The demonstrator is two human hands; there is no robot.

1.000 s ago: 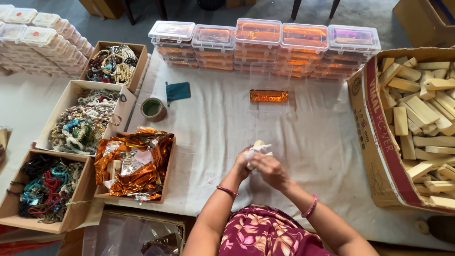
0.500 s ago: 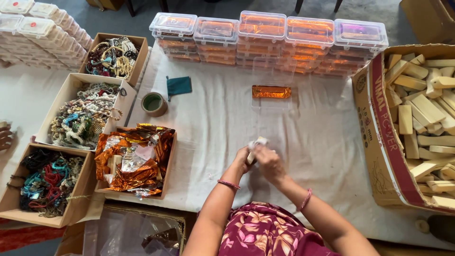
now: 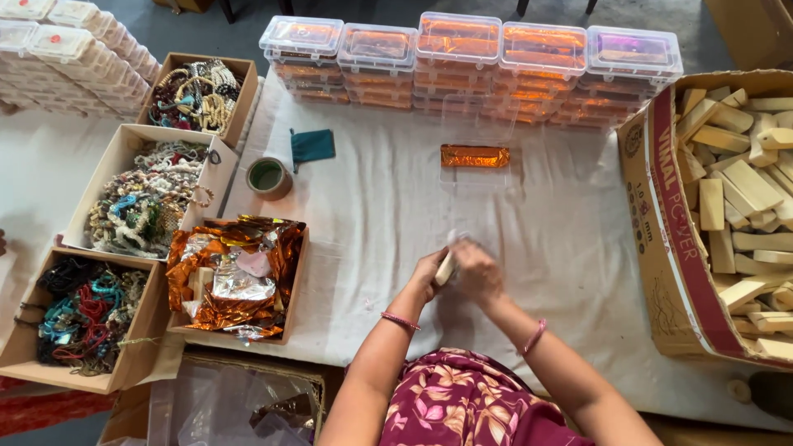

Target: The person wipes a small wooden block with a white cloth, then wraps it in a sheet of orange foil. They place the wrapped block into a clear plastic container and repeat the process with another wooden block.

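Note:
Both hands meet over the white cloth near the table's front edge. My left hand (image 3: 426, 277) and my right hand (image 3: 477, 270) together grip a small pale wooden stick (image 3: 447, 266), partly hidden by the fingers and blurred. Whether a wrapping is on the stick I cannot tell. Farther back lies an orange foil-wrapped bar (image 3: 474, 155) inside an open clear plastic box (image 3: 477, 132).
A box of orange foil sheets (image 3: 235, 277) sits to the left, with three boxes of bead jewellery beyond it. A tape roll (image 3: 269, 177) and a teal pouch (image 3: 312, 145) lie nearby. Stacked clear boxes (image 3: 471, 62) line the back. A carton of wooden blocks (image 3: 735, 215) stands right.
The white wrapping seen at my fingertips earlier is no longer visible. My hands have closed tighter around the stick and shifted slightly. The camera view has drifted a little.

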